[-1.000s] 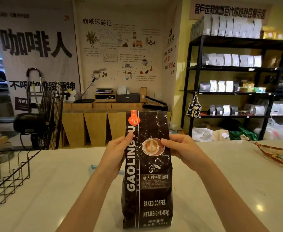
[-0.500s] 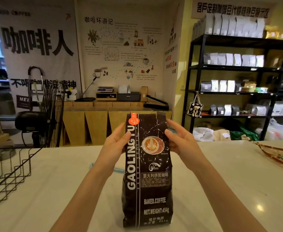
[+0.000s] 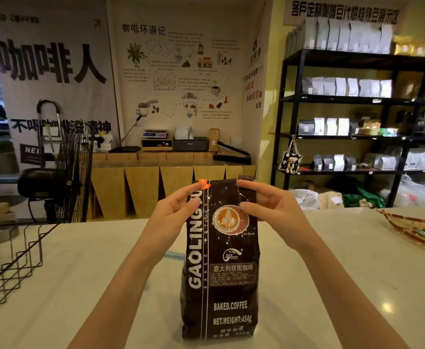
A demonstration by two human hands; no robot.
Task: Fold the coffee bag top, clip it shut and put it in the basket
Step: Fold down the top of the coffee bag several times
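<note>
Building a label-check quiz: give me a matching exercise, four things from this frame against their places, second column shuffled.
Things:
1. coffee bag
2. wire basket
3. blue clip
4. woven tray

Places:
A. far right edge of the counter
B. left edge of the counter
C. upright at centre, top pinched by left hand and right hand
D. flat on the counter behind the left wrist

Pairs: 1-C, 2-B, 3-D, 4-A
</note>
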